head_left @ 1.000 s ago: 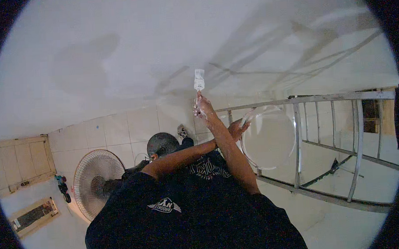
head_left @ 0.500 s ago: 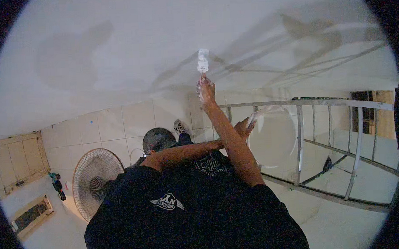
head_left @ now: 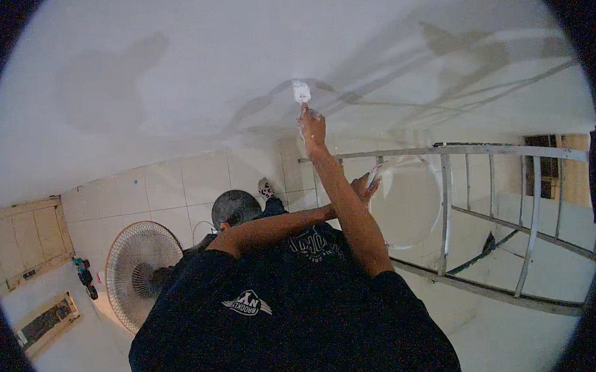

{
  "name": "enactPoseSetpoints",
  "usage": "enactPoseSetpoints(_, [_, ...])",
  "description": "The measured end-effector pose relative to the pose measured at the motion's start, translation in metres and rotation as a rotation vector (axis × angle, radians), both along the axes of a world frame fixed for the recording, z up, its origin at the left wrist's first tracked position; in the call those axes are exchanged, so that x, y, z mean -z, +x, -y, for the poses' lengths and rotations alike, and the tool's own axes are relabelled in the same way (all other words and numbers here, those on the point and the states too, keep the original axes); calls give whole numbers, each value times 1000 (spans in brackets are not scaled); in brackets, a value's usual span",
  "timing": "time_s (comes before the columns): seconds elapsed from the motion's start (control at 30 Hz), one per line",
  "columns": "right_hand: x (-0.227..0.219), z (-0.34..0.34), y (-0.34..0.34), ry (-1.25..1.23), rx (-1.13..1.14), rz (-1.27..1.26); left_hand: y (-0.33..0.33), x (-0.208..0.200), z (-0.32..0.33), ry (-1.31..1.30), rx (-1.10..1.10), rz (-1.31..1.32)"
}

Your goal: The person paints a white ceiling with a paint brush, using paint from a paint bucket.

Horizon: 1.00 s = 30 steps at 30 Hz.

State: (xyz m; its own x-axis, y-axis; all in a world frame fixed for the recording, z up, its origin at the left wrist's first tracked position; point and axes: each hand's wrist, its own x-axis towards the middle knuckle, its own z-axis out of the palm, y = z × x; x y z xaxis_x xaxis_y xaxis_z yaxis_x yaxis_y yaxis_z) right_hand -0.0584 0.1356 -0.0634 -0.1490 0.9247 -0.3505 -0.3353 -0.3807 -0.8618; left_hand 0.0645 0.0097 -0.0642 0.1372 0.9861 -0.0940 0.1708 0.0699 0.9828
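Note:
My right hand (head_left: 312, 125) grips a flat paintbrush (head_left: 301, 91) coated in white, its head against the pale wall (head_left: 226, 56). Crossing beneath my right forearm, my left arm reaches to the right. At its end, my left hand (head_left: 362, 187) is closed on the left rim of a large round white bucket (head_left: 407, 204). Pale paint or a similar liquid seems to fill the bucket. White smears mark the fingers of my right hand. The right forearm partly hides my left wrist.
A metal ladder (head_left: 447, 213) stretches across the right side, behind the bucket. At left stands a round-caged fan (head_left: 142, 276), beside a dark round object (head_left: 236, 207) and a patterned shoe (head_left: 265, 188). A teal and black tool (head_left: 84, 278) sits at far left near a wooden panel (head_left: 24, 241).
My right hand and the paintbrush have shifted slightly; the brush head sits a little lower against the wall. My left hand stays on the bucket rim.

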Motion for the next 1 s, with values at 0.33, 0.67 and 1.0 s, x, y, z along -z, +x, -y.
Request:
enactPoseSetpoints(0.33, [14, -11, 12, 729, 64, 961, 22, 9, 0, 39, 20, 6])
enactPoseSetpoints(0.67, [82, -30, 30, 91, -218, 827, 1, -21, 3, -60, 126, 100])
enactPoseSetpoints(1.0, [-35, 6, 20, 339, -5, 658, 11, 0, 0, -7, -40, 43])
